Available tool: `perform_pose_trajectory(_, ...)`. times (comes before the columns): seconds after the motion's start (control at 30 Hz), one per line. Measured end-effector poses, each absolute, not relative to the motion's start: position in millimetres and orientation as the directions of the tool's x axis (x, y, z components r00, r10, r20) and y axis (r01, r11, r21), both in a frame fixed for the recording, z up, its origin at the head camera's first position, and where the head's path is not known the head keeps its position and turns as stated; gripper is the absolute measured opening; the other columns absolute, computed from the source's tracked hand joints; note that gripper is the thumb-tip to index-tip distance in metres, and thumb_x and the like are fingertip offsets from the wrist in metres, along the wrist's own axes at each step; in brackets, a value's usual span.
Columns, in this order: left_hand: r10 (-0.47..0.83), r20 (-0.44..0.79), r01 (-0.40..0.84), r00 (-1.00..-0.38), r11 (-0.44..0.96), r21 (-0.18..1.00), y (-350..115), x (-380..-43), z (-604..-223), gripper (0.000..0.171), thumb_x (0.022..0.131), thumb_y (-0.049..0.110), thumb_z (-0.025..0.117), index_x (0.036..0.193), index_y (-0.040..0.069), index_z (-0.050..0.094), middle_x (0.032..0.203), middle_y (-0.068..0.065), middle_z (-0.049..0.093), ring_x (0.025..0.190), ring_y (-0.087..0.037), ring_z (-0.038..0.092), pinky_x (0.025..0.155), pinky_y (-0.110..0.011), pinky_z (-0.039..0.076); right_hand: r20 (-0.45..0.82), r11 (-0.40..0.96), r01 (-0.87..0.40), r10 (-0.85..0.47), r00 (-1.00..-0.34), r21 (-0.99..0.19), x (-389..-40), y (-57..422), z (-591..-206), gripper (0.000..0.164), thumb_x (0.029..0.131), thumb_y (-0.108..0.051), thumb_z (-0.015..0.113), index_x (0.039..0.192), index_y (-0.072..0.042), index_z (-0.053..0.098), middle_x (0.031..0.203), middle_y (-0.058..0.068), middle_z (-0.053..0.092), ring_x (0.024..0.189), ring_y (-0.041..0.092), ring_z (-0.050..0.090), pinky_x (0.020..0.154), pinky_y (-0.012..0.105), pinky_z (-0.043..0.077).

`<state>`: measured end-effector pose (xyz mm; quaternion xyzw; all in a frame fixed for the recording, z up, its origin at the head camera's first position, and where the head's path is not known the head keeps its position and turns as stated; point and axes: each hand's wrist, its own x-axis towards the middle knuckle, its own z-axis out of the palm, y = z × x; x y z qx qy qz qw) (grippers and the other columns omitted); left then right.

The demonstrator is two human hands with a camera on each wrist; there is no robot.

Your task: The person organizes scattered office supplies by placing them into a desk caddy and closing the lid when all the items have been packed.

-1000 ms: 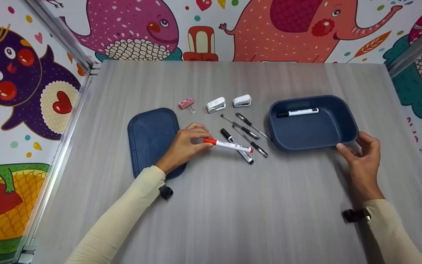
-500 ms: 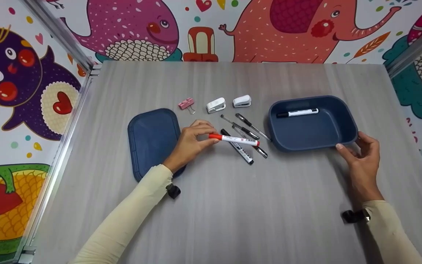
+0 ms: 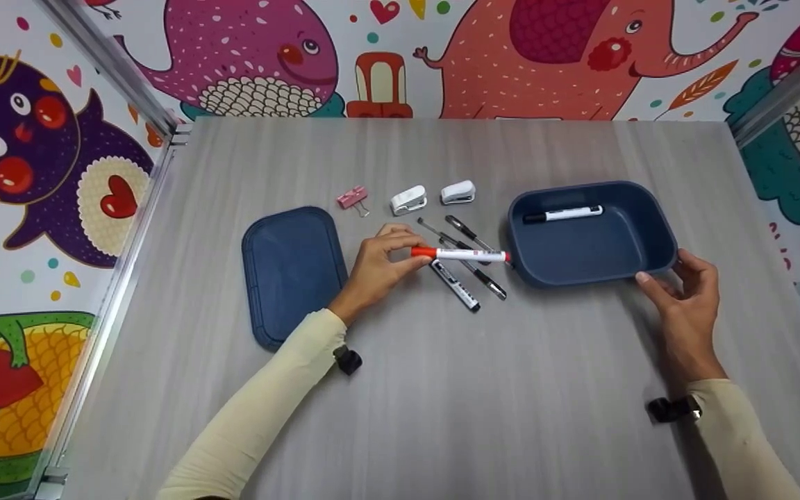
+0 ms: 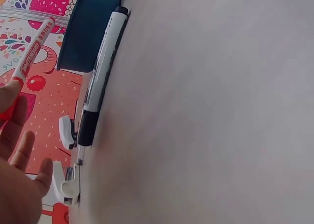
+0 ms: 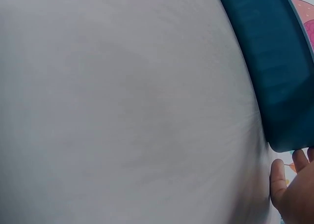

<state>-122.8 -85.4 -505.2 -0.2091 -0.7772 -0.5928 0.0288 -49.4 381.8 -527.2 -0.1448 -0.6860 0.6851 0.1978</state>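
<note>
My left hand [image 3: 382,264] pinches a red whiteboard marker [image 3: 469,255] by its red cap between thumb and fingertips. The marker lies level above several pens, its far end overlapping the left wall of a dark blue box [image 3: 594,253] in the head view. In the left wrist view, the word WHITEBOARD shows on the marker's barrel [image 4: 32,54]. My right hand [image 3: 692,309] holds the box at its near right corner, thumb at the front and fingers along the side. Inside the box, a black-capped marker [image 3: 564,214] rests along the back.
Below the held marker lie a black marker [image 3: 457,286] and several black pens [image 3: 489,281], partly hidden. Two white staplers [image 3: 409,200] and a pink binder clip [image 3: 353,198] sit behind them. A dark blue lid [image 3: 292,271] lies flat to the left.
My left hand has moved right with the red marker, away from the lid and toward the box. The marker has turned from slanting to nearly level. My right hand and the box stay put.
</note>
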Motion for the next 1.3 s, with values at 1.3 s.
perform_pose_trajectory(1.3,0.222,0.289,0.322,-0.931,0.132,0.937,20.3,-141.1,-514.4,0.024,0.092,0.014,0.091,0.112,0.002,0.086,0.13,-0.022,0.074,0.132,-0.022,0.059,0.11,-0.031,0.047,0.064,0.034,-0.055,0.465,-0.883,-0.998,-49.0,382.8,-528.9,0.068,0.092,0.009,0.083,0.151,-0.006,0.053,0.146,0.007,0.059,0.139,0.021,0.052,0.096,0.02,0.05)
